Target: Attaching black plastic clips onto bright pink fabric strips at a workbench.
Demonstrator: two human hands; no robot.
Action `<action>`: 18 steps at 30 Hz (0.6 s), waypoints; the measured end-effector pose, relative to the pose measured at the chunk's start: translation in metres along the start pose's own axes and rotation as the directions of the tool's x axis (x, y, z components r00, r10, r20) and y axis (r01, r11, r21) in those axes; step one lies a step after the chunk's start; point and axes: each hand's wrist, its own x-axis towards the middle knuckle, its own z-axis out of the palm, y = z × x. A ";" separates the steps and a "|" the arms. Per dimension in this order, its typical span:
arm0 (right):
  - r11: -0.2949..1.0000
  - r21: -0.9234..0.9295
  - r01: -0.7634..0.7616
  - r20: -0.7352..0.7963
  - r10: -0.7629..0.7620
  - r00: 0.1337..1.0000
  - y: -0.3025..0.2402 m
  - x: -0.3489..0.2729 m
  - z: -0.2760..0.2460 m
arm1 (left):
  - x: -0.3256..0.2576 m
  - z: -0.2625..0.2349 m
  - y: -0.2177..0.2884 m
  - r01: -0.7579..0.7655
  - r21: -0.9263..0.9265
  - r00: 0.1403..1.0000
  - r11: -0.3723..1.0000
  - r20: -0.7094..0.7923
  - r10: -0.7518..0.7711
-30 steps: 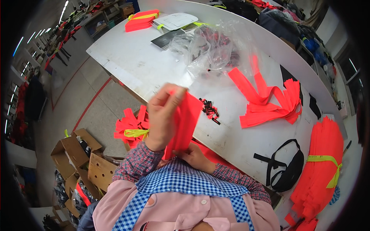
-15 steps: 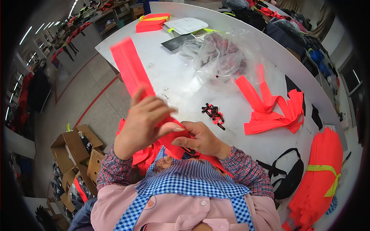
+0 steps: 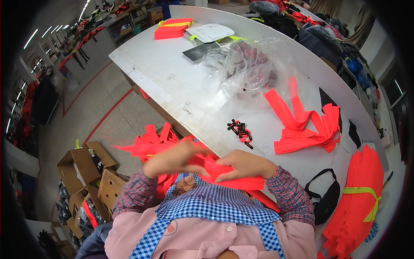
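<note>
Close in front of my apron, my right hand [image 3: 249, 166] pinches a neon red-orange fabric strip [image 3: 241, 183] between thumb and fingers. The strip's free end pokes out to the right below that hand. My left hand [image 3: 172, 159] is just to the left, over the same fabric, smeared by motion, so I cannot tell whether it grips. Under and beyond it a bunch of similar strips [image 3: 148, 144] hangs between my lap and the table edge. Several small black-and-red pieces [image 3: 240, 133] lie scattered on the table ahead of my right hand.
On the white table [image 3: 168, 82] are a crumpled clear plastic bag [image 3: 252, 64], fanned red-orange strips [image 3: 308, 129], a stacked red-orange bundle [image 3: 174, 29] and papers [image 3: 210, 31]. A black strap [image 3: 325, 194] and tied strip bundle [image 3: 358, 194] lie right. Cardboard boxes [image 3: 79, 166] stand left.
The long strip raised at the upper left has come down. My left hand has dropped toward my lap, and my right hand has shifted right, with a strip end now showing below it.
</note>
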 end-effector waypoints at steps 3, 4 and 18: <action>0.991 -0.130 -0.027 0.138 0.045 0.989 -0.002 -0.005 -0.012 | 0.010 0.020 -0.004 0.098 -0.182 0.958 0.979 0.283 -0.043; 0.980 -0.160 -0.119 0.069 0.131 0.989 0.003 -0.016 -0.021 | 0.010 0.025 -0.009 0.166 -0.233 0.945 0.958 0.314 -0.087; 0.830 0.557 -0.015 -0.636 0.439 0.635 0.013 -0.027 0.003 | 0.030 0.072 0.013 0.204 -0.567 0.945 0.798 -0.099 -0.311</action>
